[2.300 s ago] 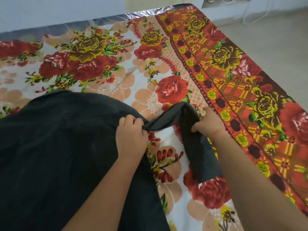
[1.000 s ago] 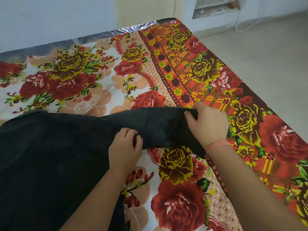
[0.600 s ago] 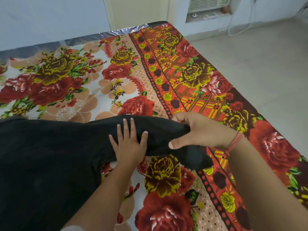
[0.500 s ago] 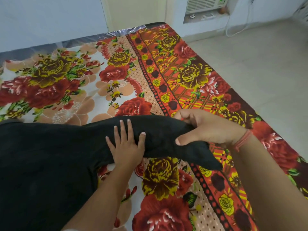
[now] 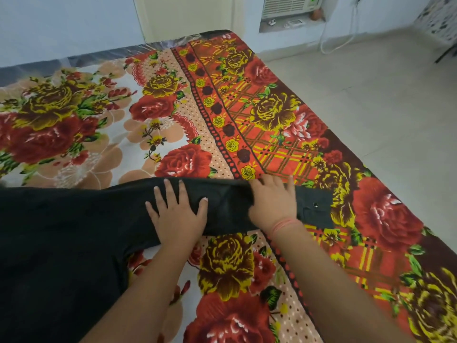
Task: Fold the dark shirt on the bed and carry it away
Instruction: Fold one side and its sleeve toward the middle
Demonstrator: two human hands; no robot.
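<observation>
Two bare forearms reach in from the near edge over a bed (image 5: pixel 222 280) w/ a red & yellow rose-print sheet. Dark shirt (image 5: pixel 61 243) lies spread on the bed at near left, w/ one sleeve (image 5: pixel 227 201) stretched flat to the right. Left hand (image 5: pixel 176 214) lies palm down on the sleeve's middle, fingers straight & spread, gripping nothing. Right hand (image 5: pixel 274 204) is just right of it, also flat on the sleeve, fingers splayed, tips at the sleeve's far edge. Cuff (image 5: pixel 314 211) w/ a small metal snap shows right of that hand. Farther off: bare sheet, pale wall, white AC unit (image 5: pixel 286 6) at far right, floor (image 5: pixel 383 107) right of the bed.
</observation>
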